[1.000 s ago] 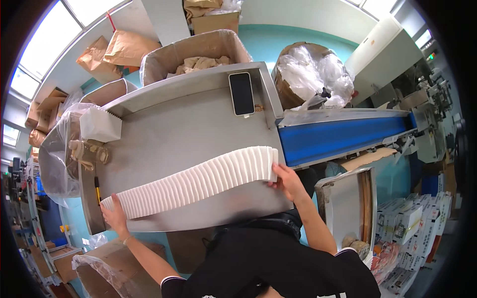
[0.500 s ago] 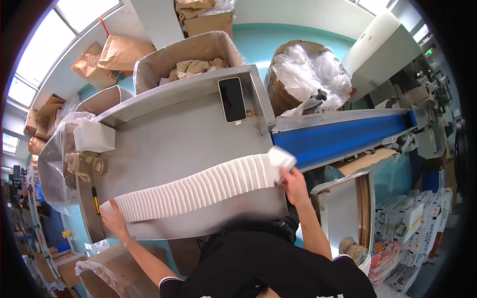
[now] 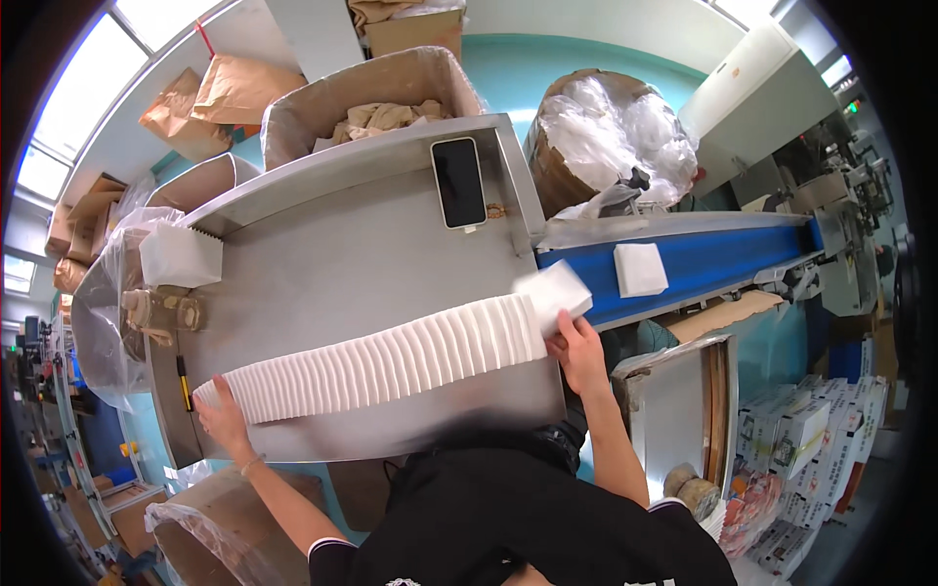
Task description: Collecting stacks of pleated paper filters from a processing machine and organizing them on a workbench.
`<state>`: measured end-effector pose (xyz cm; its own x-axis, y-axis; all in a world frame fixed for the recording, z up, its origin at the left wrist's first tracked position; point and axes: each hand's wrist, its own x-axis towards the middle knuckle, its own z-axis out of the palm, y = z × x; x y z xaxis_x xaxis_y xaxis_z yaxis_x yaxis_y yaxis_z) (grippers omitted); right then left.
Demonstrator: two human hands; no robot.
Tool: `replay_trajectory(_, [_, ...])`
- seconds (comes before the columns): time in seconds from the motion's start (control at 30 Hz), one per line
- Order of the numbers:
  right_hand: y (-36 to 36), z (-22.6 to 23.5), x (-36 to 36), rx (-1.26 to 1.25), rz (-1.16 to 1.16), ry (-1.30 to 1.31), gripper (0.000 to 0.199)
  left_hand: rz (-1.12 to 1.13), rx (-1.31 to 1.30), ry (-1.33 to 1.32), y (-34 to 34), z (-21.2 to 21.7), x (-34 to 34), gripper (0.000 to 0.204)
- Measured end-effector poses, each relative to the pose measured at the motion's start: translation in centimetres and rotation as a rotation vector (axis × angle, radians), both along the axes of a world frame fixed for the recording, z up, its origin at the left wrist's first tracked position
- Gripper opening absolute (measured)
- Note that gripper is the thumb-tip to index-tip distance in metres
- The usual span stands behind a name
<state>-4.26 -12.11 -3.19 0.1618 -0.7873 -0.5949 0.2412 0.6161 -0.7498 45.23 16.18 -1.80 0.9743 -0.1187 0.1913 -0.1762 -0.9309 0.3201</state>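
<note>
A long row of white folded napkins (image 3: 381, 366) lies across the metal tray table (image 3: 322, 264), standing on edge like a fan. My left hand (image 3: 224, 420) grips the row's left end, fingers wrapped over it. At the right end my right hand (image 3: 578, 354) pinches a white napkin (image 3: 555, 293), tilted and slightly blurred, where the table meets the blue conveyor belt (image 3: 703, 266). Further along, another white folded napkin (image 3: 640, 270) lies flat on the belt, apart from my hand.
A phone (image 3: 458, 183) lies at the table's far right. At the left are a white napkin stack (image 3: 182, 256), a tape roll (image 3: 186, 313) and a yellow-black pen (image 3: 184, 383). Beyond stand a carton of brown paper (image 3: 283, 127) and a bin of clear plastic (image 3: 547, 166).
A napkin now lies on the belt where none lay before. My right hand has another at the row's right end, slightly farther right. My left hand keeps its hold.
</note>
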Motion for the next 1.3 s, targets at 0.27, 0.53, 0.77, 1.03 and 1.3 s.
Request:
replay_trajectory(0.27, [0.8,0.5,2.0,-0.033,0.302,0.095,0.033,0.001,-0.028,0.015,-0.5,0.8,-1.2,0.093])
replay_trajectory(0.53, [0.7,0.4,3.2,-0.258,0.300,0.288,0.034,-0.029,-0.001,0.001,-0.7,0.0,-1.1,0.092])
replay_trajectory(0.77, [0.7,0.5,0.5,0.166,0.263,-0.154,0.037,-0.012,-0.016,0.043,-1.7,0.8,-2.4,0.093])
replay_trajectory(1.03, [0.3,-0.5,-0.4,0.126,0.409,0.002,0.033,-0.028,-0.015,0.019,-1.5,0.2,-2.3,0.090])
replay_trajectory(1.3, [-0.1,1.4,3.6,-0.354,0.384,0.367,0.036,-0.046,-0.018,0.010,-2.5,0.0,-2.9,0.088])
